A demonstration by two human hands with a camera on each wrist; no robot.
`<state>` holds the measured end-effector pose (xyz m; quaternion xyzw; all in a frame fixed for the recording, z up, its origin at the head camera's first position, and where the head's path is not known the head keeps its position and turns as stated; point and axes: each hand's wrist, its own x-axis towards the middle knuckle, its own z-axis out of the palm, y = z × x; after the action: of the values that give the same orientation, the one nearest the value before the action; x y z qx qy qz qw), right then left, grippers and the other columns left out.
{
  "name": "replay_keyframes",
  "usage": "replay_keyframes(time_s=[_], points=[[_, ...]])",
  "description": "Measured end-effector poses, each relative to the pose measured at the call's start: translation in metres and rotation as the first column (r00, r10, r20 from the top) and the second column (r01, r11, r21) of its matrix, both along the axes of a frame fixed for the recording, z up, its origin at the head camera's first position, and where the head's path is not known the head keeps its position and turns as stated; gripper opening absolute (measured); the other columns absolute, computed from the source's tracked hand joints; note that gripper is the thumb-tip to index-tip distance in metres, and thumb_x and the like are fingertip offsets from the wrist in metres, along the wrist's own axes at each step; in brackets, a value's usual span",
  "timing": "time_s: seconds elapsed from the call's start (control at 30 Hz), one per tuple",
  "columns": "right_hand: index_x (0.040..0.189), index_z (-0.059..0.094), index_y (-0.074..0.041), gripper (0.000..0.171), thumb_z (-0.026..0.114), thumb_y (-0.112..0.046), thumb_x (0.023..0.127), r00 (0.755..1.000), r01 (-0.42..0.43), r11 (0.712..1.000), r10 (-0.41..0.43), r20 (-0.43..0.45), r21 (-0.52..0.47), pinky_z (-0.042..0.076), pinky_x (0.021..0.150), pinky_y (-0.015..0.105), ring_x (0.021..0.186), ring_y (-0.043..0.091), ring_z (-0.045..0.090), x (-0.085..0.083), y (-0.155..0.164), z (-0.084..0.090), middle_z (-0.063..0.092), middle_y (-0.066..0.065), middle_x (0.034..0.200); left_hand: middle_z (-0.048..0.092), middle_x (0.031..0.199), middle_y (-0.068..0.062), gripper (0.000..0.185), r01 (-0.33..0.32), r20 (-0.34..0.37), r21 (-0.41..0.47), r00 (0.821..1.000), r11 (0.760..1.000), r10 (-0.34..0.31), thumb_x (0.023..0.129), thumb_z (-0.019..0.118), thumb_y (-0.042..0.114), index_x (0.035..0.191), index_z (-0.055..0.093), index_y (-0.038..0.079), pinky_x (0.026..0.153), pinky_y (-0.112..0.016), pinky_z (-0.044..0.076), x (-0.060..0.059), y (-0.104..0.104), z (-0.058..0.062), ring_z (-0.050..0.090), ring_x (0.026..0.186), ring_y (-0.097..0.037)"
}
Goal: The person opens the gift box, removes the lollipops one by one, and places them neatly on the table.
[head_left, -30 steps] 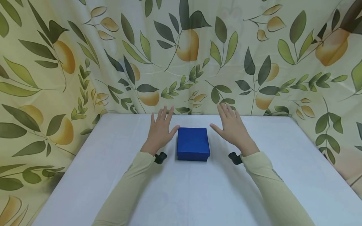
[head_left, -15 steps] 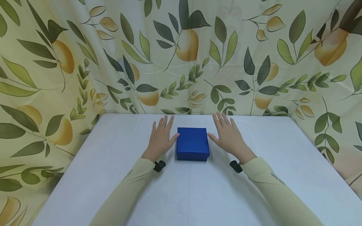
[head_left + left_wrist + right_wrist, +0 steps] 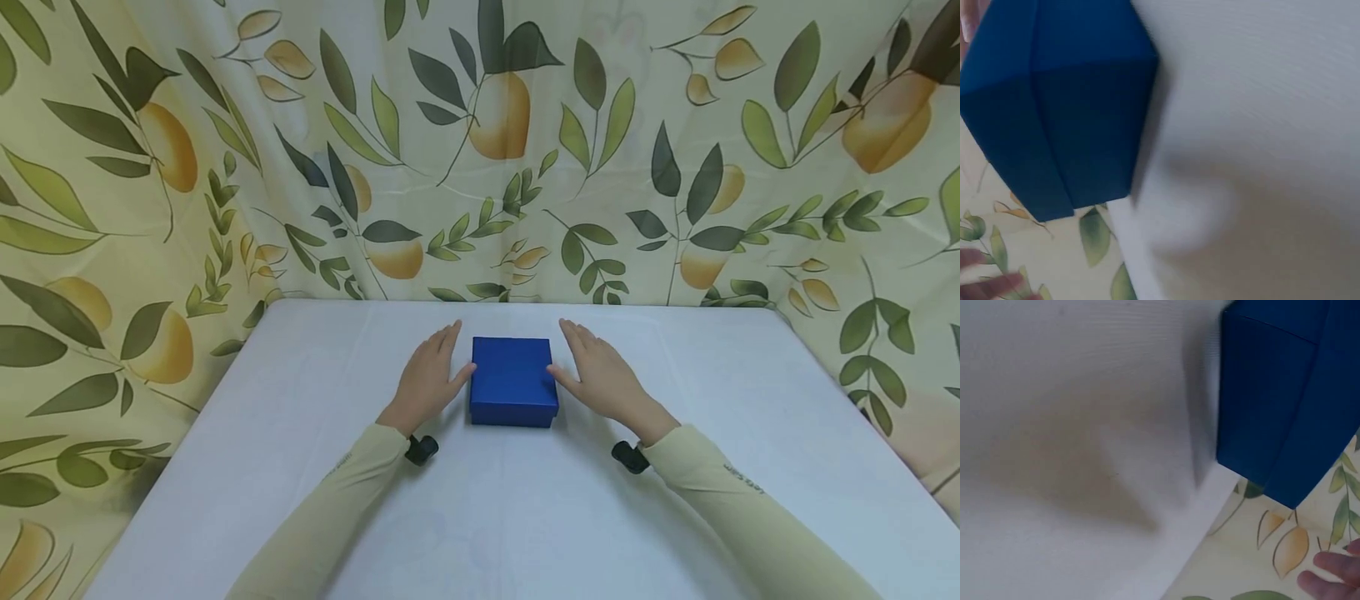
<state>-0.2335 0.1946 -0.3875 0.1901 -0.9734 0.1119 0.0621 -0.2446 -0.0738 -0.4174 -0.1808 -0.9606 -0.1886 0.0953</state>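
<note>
A closed blue box (image 3: 513, 375) with a lid sits on the white table, between my two hands. My left hand (image 3: 426, 379) is at its left side, fingers straight and pointing away, the thumb tip right at the box's left edge. On the other side my right hand (image 3: 604, 377) mirrors it, its thumb overlapping the right edge of the lid in the head view. In the left wrist view the blue box (image 3: 1085, 119) shows its lid seam, with blurred fingertips at the lower left. The right wrist view has the box (image 3: 1272, 394) at upper right and fingertips (image 3: 1329, 575) low in the corner.
The white table (image 3: 300, 467) runs out to both sides and toward me. Behind it hangs a curtain (image 3: 480, 208) printed with leaves and yellow fruit. A small black camera is strapped at each wrist, below the light green sleeves (image 3: 337, 500).
Both hands have lowered and come nearer to the box, their fingers drawing together and tilting inward. The box stays in place.
</note>
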Motion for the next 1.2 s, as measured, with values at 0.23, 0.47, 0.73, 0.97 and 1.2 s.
replay_keyframes(time_s=[0.23, 0.47, 0.73, 0.97, 1.2], points=[[0.147, 0.024, -0.002, 0.073, 0.057, -0.036, 0.092, 0.995, -0.101, 0.994, 0.101, -0.012, 0.03, 0.029, 0.113, 0.055, 0.137, 0.038, 0.033, -0.003, 0.004, -0.003, 0.035, 0.021, 0.149, 0.045, 0.143, -0.011, 0.057, 0.156, -0.13, -0.082, 0.978, 0.984, -0.166, 0.094, 0.056, 0.029, 0.144, 0.036, 0.011, 0.109, -0.039, 0.041, -0.005, -0.009, -0.003, 0.046, 0.13, -0.025], [0.145, 0.031, -0.002, 0.068, 0.06, -0.031, 0.091, 0.949, -0.279, 0.947, 0.297, -0.107, 0.159, 0.031, 0.112, 0.055, 0.137, 0.034, 0.035, -0.006, 0.012, -0.005, 0.039, 0.018, 0.147, 0.054, 0.135, -0.009, 0.05, 0.314, -0.287, -0.288, 0.873, 0.905, -0.394, 0.088, 0.064, 0.018, 0.135, 0.049, 0.009, 0.107, -0.033, 0.043, -0.014, -0.017, -0.002, 0.051, 0.125, -0.021], [0.141, 0.039, -0.002, 0.065, 0.067, -0.023, 0.086, 0.862, -0.428, 0.864, 0.478, -0.168, 0.263, 0.033, 0.111, 0.053, 0.135, 0.032, 0.039, -0.011, 0.024, -0.006, 0.042, 0.016, 0.146, 0.056, 0.134, -0.009, 0.047, 0.437, -0.297, -0.432, 0.757, 0.789, -0.582, 0.087, 0.066, 0.014, 0.132, 0.052, 0.009, 0.109, -0.035, 0.041, -0.021, -0.023, -0.002, 0.052, 0.126, -0.021], [0.136, 0.047, -0.002, 0.066, 0.075, -0.018, 0.079, 0.768, -0.529, 0.791, 0.6, -0.225, 0.307, 0.041, 0.106, 0.049, 0.128, 0.03, 0.048, -0.018, 0.032, -0.012, 0.05, 0.014, 0.14, 0.055, 0.136, -0.008, 0.05, 0.46, -0.266, -0.467, 0.742, 0.755, -0.616, 0.087, 0.067, 0.018, 0.134, 0.051, 0.009, 0.111, -0.034, 0.039, -0.025, -0.027, -0.003, 0.05, 0.128, -0.019], [0.132, 0.051, -0.002, 0.065, 0.078, -0.017, 0.076, 0.718, -0.581, 0.747, 0.658, -0.227, 0.325, 0.044, 0.104, 0.047, 0.124, 0.029, 0.053, -0.024, 0.031, -0.015, 0.056, 0.014, 0.134, 0.052, 0.14, -0.006, 0.056, 0.468, -0.256, -0.496, 0.726, 0.731, -0.638, 0.085, 0.069, 0.021, 0.137, 0.049, 0.011, 0.111, -0.034, 0.039, -0.028, -0.024, -0.003, 0.049, 0.129, -0.018]])
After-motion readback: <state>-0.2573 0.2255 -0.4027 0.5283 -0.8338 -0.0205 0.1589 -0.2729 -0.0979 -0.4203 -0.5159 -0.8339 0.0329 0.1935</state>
